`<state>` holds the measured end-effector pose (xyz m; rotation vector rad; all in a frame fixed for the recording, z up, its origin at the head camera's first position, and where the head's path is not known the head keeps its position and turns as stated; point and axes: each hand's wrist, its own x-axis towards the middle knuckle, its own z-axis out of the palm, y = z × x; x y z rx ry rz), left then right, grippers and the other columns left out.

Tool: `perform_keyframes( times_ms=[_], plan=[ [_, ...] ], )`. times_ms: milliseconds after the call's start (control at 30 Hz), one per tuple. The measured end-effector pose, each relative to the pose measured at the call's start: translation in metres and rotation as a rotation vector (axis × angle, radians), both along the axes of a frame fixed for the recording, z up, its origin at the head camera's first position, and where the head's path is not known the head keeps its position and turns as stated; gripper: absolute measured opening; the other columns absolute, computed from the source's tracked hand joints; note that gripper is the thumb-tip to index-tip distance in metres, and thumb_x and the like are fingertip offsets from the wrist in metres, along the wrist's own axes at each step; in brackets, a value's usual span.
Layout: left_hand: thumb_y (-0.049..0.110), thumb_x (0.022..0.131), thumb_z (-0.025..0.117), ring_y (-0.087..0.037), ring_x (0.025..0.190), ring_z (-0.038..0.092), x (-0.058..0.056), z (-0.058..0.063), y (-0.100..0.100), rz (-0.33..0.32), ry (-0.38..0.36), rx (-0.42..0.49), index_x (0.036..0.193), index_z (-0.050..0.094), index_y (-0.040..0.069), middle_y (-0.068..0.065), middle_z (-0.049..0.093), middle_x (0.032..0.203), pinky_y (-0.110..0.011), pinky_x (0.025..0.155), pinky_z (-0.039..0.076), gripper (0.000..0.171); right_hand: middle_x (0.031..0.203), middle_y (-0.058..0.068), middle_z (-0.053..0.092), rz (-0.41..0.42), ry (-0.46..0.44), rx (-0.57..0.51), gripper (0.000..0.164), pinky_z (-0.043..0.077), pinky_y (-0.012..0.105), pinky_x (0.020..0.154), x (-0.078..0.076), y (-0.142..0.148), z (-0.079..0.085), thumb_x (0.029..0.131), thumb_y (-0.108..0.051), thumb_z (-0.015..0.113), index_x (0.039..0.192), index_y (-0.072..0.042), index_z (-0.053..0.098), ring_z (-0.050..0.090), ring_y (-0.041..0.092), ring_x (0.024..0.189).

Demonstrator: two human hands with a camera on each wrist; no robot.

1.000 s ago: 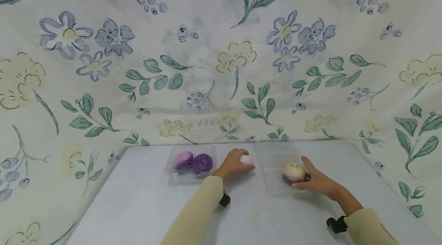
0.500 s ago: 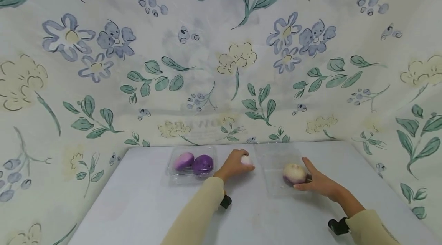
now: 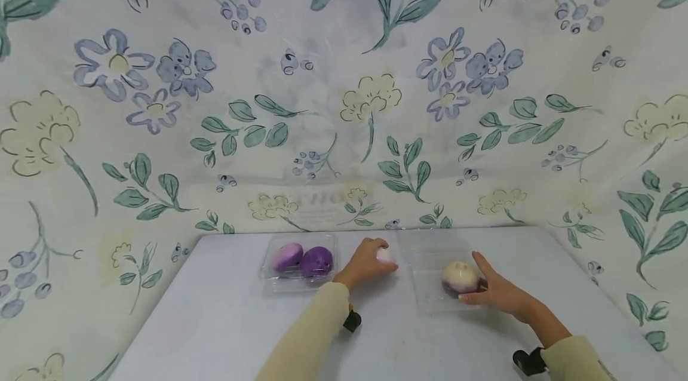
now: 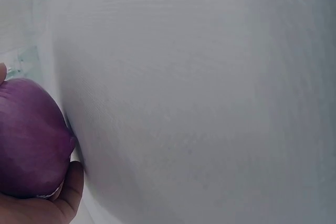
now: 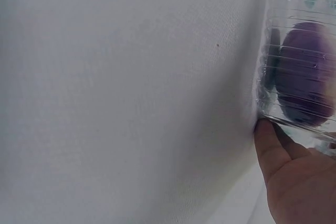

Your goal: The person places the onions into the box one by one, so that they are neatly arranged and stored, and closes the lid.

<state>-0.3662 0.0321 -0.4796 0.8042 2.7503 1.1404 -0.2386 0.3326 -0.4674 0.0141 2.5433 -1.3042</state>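
My left hand [image 3: 369, 264] holds a red onion [image 4: 31, 137] between curled fingers and thumb, close over the table between two clear plastic boxes. In the head view only a pale, pinkish part of the onion shows past the fingers. My right hand [image 3: 502, 291] is at the right side of the open clear box [image 3: 427, 297], its fingers spread. Its thumb [image 5: 270, 148] touches the box's corner in the right wrist view; the other fingers are mostly hidden there. Inside that box sits a round vegetable [image 3: 460, 278], cream on top and purple below.
To the left, a second clear box [image 3: 274, 286] holds two round purple vegetables [image 3: 316, 261], one of them lighter. The white table [image 3: 215, 321] ends at the back against a floral-patterned cloth [image 3: 322, 130].
The head view has tilted slightly, so the scene sits a little lower in the frame. Both hands, the onion and the boxes keep their places.
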Motion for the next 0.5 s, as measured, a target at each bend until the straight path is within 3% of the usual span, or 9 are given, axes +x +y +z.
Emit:
perform_keyframes(
  times_ms=[233,500],
  plan=[
    [0.033,0.078,0.08,-0.026,0.102,0.056,0.0003,0.0077,-0.0017,0.022,-0.003,0.012,0.122,0.063,0.004,-0.018,0.058,0.119,-0.044,0.095,0.05,0.054,0.163,0.024,-0.018,0.02,0.027,0.001,0.121,-0.001,0.071,0.113,-0.0063,0.0004,0.0015,0.085,-0.037,0.077,0.156,-0.006,-0.016,-0.011,0.051,0.148],
    [0.032,0.079,0.079,-0.027,0.105,0.055,-0.0001,0.0077,0.0034,0.013,-0.031,0.011,0.122,0.063,0.005,-0.018,0.057,0.122,-0.046,0.098,0.049,0.054,0.162,0.024,-0.02,-0.002,-0.005,-0.008,0.121,-0.002,0.073,0.112,-0.0013,0.0019,-0.0017,0.085,-0.038,0.076,0.156,-0.008,-0.018,-0.012,0.051,0.147]
  ],
)
